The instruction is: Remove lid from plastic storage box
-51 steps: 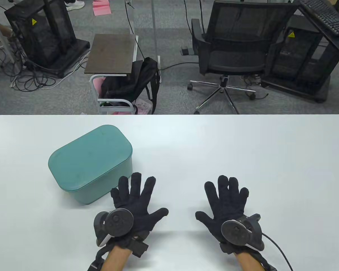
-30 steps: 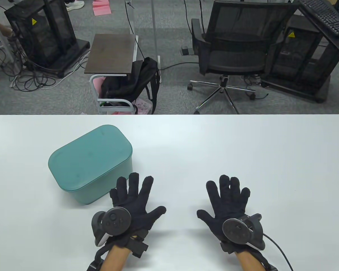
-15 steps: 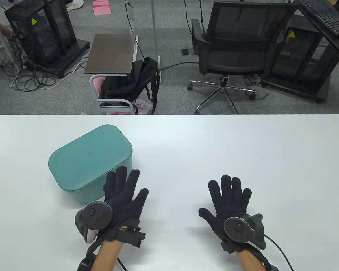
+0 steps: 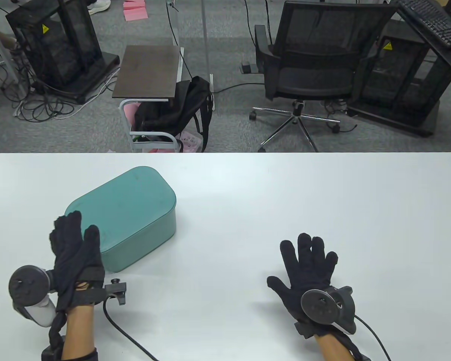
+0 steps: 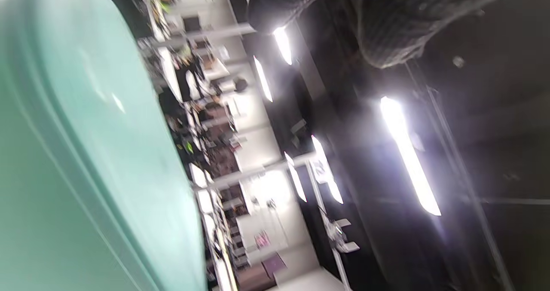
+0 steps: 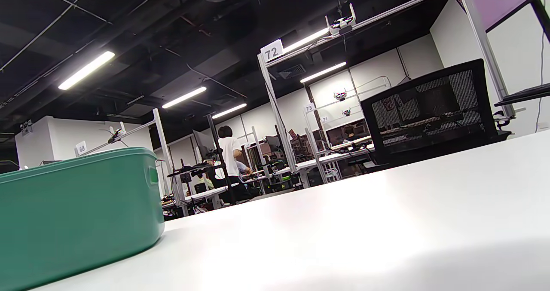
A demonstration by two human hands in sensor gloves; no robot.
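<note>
The teal storage box [image 4: 129,222] stands on the white bench [image 4: 285,195], left of centre, set at an angle to the bench edge. Its lid [image 4: 124,210] is seated flat on top, covering the whole opening.

The left hand [image 4: 75,255] is at the near left corner of the box, turned on edge with the tracker [image 4: 24,284] facing outward to the left. Its fingers [image 4: 69,229] are extended and overlap the corner of the lid in the table view; whether they touch the lid or merely stand beside it cannot be determined, as the left wrist view is blurred and shows only the box wall [image 5: 64,175] close by. The hand holds nothing.

The right hand [image 4: 308,267] lies palm down on the bench, well apart from the box, fingers spread and holding nothing. A cable [image 4: 372,334] runs from its wrist off the near edge. The right wrist view shows the box [image 6: 77,213] across the bench surface.
</note>
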